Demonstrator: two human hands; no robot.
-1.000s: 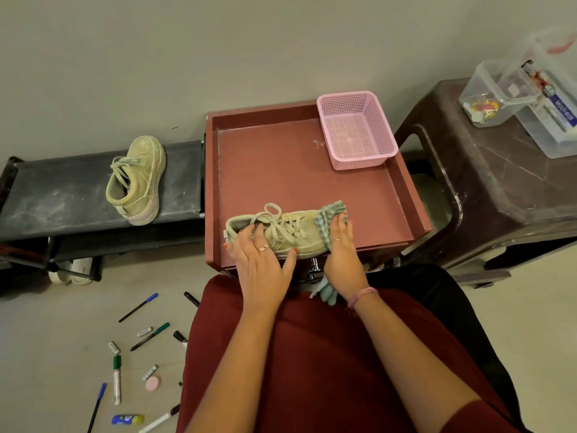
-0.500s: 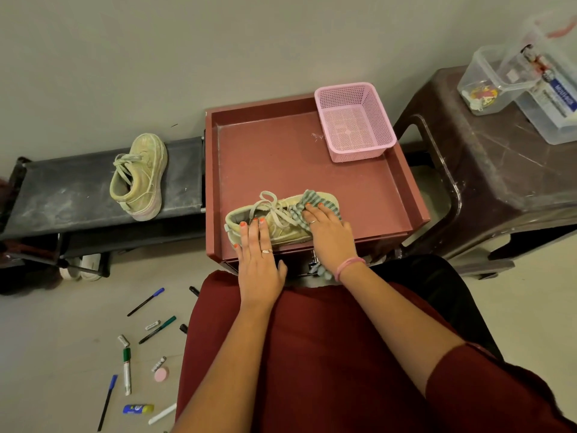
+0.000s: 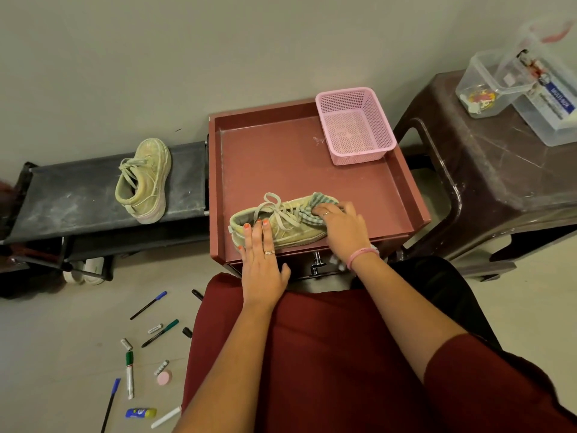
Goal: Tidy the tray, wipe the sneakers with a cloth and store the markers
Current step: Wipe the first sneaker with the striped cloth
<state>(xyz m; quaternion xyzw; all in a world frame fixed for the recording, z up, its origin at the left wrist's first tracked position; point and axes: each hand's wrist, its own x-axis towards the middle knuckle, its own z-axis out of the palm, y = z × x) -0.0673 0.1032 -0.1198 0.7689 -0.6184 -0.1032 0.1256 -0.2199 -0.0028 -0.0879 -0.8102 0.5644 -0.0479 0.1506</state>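
Observation:
A pale green sneaker (image 3: 290,226) lies on its side along the front of the red tray (image 3: 281,157). My left hand (image 3: 262,264) rests flat on its heel end, fingers straight. My right hand (image 3: 342,229) presses a striped green cloth (image 3: 312,207) onto the toe end, fingers bent over it. The second sneaker (image 3: 145,178) sits on the black shelf (image 3: 78,195) to the left. Several markers and pens (image 3: 129,373) lie scattered on the floor at lower left.
A pink mesh basket (image 3: 356,123) stands in the tray's back right corner. A brown stool (image 3: 499,170) at right carries clear plastic boxes (image 3: 490,79). My red-clad lap fills the lower middle. A wall closes off the back.
My right hand has slid the cloth from the shoe's near side up over its toe end. My left hand has shifted toward the heel.

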